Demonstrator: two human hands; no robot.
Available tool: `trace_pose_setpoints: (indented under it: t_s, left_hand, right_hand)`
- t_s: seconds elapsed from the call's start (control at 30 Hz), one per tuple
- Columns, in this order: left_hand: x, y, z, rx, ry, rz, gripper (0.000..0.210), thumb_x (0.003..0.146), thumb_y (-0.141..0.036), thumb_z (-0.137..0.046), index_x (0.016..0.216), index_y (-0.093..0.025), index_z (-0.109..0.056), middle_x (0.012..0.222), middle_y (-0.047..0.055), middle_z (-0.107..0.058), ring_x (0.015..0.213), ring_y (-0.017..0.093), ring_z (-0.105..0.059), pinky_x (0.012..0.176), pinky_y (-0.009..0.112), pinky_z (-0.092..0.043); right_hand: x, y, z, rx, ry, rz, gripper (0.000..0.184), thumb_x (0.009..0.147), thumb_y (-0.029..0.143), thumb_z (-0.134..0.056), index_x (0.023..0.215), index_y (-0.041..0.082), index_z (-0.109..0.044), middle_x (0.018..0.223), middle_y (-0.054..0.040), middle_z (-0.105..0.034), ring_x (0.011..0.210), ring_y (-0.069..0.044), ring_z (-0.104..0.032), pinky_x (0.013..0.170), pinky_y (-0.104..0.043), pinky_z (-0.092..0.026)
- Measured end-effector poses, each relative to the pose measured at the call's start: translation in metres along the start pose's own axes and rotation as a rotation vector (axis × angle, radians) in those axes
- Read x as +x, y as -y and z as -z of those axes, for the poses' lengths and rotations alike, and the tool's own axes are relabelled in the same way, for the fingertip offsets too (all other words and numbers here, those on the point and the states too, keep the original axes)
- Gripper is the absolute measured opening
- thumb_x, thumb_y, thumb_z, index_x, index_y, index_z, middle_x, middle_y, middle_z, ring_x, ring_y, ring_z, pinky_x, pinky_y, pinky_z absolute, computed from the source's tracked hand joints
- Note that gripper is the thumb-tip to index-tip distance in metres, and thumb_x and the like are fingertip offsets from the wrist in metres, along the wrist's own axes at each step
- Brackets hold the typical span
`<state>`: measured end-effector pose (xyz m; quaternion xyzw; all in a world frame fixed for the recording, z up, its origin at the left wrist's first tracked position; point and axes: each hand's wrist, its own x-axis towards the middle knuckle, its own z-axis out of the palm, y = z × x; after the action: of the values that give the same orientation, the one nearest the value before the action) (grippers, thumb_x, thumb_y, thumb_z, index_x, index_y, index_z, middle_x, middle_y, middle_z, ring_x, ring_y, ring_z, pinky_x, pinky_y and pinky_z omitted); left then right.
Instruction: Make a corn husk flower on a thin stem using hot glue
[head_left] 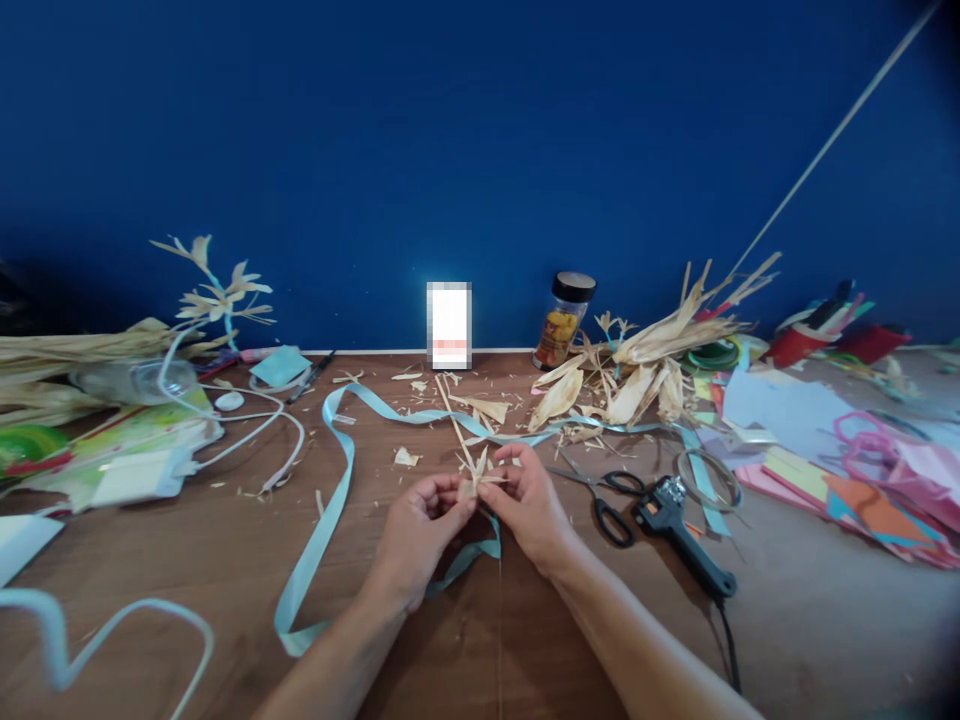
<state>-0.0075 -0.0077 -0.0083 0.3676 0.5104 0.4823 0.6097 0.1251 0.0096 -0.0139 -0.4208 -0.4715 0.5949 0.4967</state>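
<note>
Between my two hands is a small flower of pale dried corn husk (480,478), its pointed petals spread outward. My left hand (424,525) pinches it from the left with thumb and fingers. From the right, my right hand (531,505) grips it between thumb and index finger. A light blue ribbon (341,460) loops across the table around my hands, and one end hangs below them. Just beyond the flower lies a thin pale stick (452,410), pointing toward the wall. Whether it joins the flower is hidden.
Black-handled scissors (616,508) and a black glue gun (686,535) lie right of my hands. Behind them are a husk pile (637,385) and a tilted jar (562,320). Coloured papers (862,500) spread far right; a white charger (146,475) with cable lies left. Husk scraps litter the table.
</note>
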Motion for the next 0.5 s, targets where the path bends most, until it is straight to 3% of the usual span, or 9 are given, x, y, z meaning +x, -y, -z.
trace_pose_setpoints:
  t_s: [0.2, 0.5]
  left_hand:
    - [0.001, 0.009, -0.001, 0.049, -0.064, -0.056, 0.022, 0.058, -0.031, -0.069, 0.072, -0.015, -0.063, 0.063, 0.0, -0.065, 0.055, 0.009, -0.055, 0.053, 0.019, -0.042]
    - [0.001, 0.016, -0.002, 0.26, -0.126, -0.218, 0.015, 0.063, -0.03, -0.064, 0.07, -0.016, -0.065, 0.065, 0.001, -0.065, 0.06, 0.013, -0.057, 0.056, 0.021, -0.044]
  right_hand:
    - [-0.001, -0.005, -0.004, -0.011, -0.065, 0.029, 0.032, 0.069, 0.02, -0.058, 0.092, 0.023, -0.037, 0.066, 0.0048, -0.054, 0.057, -0.011, -0.052, 0.055, -0.022, -0.038]
    - [-0.002, -0.003, -0.007, 0.023, -0.089, 0.016, 0.032, 0.069, 0.019, -0.059, 0.092, 0.023, -0.036, 0.064, 0.0057, -0.053, 0.056, -0.011, -0.053, 0.055, -0.022, -0.04]
